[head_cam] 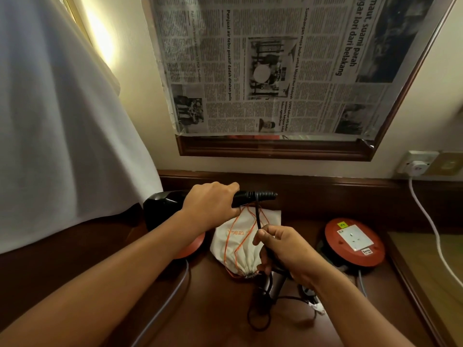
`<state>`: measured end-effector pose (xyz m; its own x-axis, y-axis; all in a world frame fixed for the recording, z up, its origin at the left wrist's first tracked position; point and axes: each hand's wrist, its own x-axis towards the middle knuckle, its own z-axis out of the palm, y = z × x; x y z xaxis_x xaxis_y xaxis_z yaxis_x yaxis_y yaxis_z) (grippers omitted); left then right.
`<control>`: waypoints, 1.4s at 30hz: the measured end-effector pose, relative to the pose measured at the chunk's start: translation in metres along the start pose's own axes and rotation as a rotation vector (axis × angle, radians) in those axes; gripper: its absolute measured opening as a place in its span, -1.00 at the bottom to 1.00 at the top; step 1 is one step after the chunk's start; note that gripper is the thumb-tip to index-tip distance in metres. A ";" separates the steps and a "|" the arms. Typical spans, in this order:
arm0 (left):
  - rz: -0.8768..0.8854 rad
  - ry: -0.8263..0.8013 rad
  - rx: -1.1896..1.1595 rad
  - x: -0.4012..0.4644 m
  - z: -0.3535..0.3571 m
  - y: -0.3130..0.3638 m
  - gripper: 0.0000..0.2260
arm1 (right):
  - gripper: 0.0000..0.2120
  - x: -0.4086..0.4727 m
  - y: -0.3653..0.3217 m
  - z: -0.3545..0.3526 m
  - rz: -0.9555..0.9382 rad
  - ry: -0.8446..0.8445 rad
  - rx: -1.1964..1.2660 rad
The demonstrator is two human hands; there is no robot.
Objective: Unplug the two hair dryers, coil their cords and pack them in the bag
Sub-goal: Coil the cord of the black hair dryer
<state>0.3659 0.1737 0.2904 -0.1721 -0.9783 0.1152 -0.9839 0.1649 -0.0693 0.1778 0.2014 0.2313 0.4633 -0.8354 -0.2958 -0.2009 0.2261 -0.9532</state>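
Left hand [213, 206] curls fully round the handle of a black dryer [165, 209], held level at 10 o'clock above the desk [200, 309]; right hand [280, 249], at 4 o'clock from it, pinches the cord [258, 216] between thumb and fingers, the cord hanging from the handle's end; white bag [240, 246] lies between the hands; second dryer [273, 286] lies at 6 o'clock under the right hand.

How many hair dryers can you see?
2. One black hair dryer is held up by the left hand. The second hair dryer lies on the desk under the right hand, which pinches the cord.
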 end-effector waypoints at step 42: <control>0.074 -0.011 -0.244 -0.005 -0.010 -0.009 -0.80 | -0.73 0.037 0.041 0.004 -0.253 0.054 0.255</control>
<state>0.3754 0.1781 0.3001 -0.2450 -0.9635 0.1077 -0.9515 0.2603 0.1640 0.1903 0.1817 0.1813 0.4236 -0.9044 -0.0513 0.1388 0.1208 -0.9829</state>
